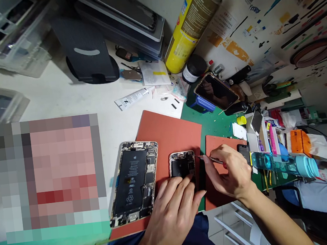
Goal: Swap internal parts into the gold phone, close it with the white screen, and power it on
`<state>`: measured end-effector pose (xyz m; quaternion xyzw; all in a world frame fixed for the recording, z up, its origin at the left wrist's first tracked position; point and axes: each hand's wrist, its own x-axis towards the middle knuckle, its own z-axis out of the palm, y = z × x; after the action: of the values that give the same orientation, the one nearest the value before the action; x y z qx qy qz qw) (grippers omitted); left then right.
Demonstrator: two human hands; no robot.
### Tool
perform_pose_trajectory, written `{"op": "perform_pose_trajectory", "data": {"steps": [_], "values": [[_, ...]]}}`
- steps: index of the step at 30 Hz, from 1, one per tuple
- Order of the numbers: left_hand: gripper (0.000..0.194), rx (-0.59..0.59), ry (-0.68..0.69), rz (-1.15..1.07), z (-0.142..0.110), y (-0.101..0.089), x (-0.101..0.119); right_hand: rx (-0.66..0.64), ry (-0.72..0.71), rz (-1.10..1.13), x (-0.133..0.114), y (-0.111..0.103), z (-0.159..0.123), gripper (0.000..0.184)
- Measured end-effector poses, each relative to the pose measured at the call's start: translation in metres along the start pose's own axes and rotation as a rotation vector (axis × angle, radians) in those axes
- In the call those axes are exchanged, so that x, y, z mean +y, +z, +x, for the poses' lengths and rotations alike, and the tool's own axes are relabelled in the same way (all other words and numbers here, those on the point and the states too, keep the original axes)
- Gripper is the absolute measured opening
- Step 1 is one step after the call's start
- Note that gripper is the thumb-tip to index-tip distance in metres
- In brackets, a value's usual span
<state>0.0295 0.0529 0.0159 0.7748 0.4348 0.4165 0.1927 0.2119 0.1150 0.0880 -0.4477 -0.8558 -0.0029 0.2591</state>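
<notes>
The larger opened phone (135, 180) has a smooth metal edge and a matt black battery (130, 177), while the smaller opened phone (180, 167) shows shiny metal bits among dull black parts. The larger red mat (168, 130) looks smooth, matt and rubbery, and the black stand (85, 41) is matt, finely ridged plastic. The spray can (192, 25) is glossy painted metal, the water bottle (283, 164) clear, shiny plastic.

head | L hand (176, 207) over lower pt of sm. opened phone (182, 167) | R hand (229, 172) pinching thin tool (216, 160), tip nr phone's upper R edge | lg. opened phone (131, 177) to L, partly on red mat (166, 126) | yel. spray can (190, 25) behind | blue btl (286, 163) R
</notes>
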Motion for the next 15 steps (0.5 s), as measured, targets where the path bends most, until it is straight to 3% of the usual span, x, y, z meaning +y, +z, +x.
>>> {"op": "perform_pose_trajectory", "data": {"steps": [15], "values": [[0.010, -0.001, 0.006, 0.002, 0.0006, -0.0004, -0.0005, 0.004, 0.009, -0.066, -0.0028, -0.0010, 0.0008, 0.021]]}}
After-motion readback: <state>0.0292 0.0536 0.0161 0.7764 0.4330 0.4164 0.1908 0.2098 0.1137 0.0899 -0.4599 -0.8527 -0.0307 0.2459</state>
